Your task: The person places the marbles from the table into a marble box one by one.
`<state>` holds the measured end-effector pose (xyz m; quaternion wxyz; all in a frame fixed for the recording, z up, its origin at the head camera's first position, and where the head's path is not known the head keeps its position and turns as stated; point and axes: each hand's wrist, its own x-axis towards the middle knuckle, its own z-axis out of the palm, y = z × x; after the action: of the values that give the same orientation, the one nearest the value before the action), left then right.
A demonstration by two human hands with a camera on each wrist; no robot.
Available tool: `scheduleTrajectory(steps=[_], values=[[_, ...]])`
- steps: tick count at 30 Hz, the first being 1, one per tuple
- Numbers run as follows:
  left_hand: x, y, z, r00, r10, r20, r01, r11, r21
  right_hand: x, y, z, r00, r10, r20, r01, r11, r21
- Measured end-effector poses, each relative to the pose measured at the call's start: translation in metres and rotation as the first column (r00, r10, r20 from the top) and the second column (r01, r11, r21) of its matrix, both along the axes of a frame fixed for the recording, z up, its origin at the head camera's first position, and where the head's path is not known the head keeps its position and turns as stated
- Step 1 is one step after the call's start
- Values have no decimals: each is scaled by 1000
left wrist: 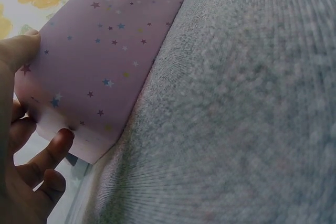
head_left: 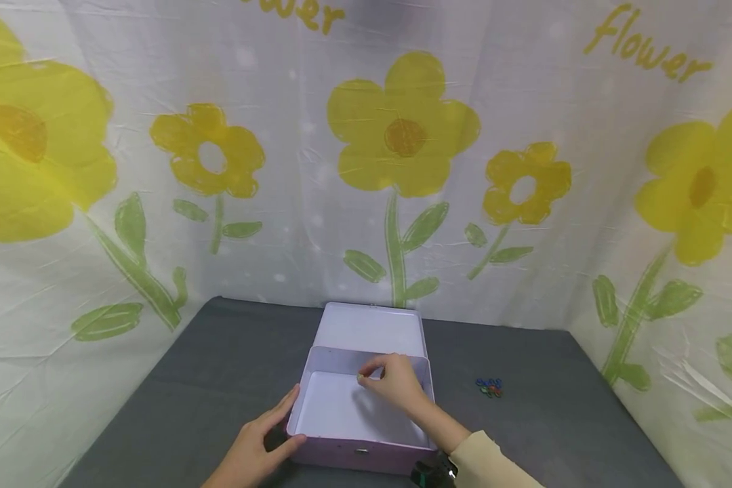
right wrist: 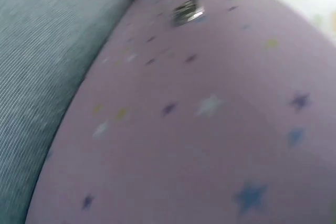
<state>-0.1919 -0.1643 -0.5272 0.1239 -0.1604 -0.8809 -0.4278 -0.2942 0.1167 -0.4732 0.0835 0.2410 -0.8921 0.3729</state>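
Box (head_left: 341, 455), purple with star prints, sits under right grip (head_left: 396, 385), lid (head_left: 369, 330) folded open beyond it. Right grip: thumb and finger clamped on small piece (head_left: 360, 377), too tiny to identify, above the box interior. Left grip (head_left: 257, 442), left of right grip: fingers apart, touching the near-left corner. Blue, green and red pieces (head_left: 489, 388) lie on surface (head_left: 543, 427), right of right grip.

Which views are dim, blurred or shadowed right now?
Head: fairly bright, with a soft shadow inside the box below the right hand; the colored pieces are too small to make out clearly. Left wrist: left hand dark, gray cloth grainy and blurred. Right wrist: star prints and metal clasp out of focus.
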Motion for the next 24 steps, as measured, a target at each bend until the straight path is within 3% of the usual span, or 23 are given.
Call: scheduleTrajectory(steps=[6,11,15,24], values=[[0,1,1,1000,17,-22,-17,999,-30,4,0,-2,998,70,-5,-68,985,160],[0,1,0,996,11,-87,-15,999,-44,7,-1,-4,998,65,11,-65,971,229],[2,0,0,995,8,-104,-13,999,-45,10,-2,-5,997,59,44,-68,970,234],[-2,0,1,998,3,-69,-5,999,-32,4,0,0,998,36,53,-44,986,160]])
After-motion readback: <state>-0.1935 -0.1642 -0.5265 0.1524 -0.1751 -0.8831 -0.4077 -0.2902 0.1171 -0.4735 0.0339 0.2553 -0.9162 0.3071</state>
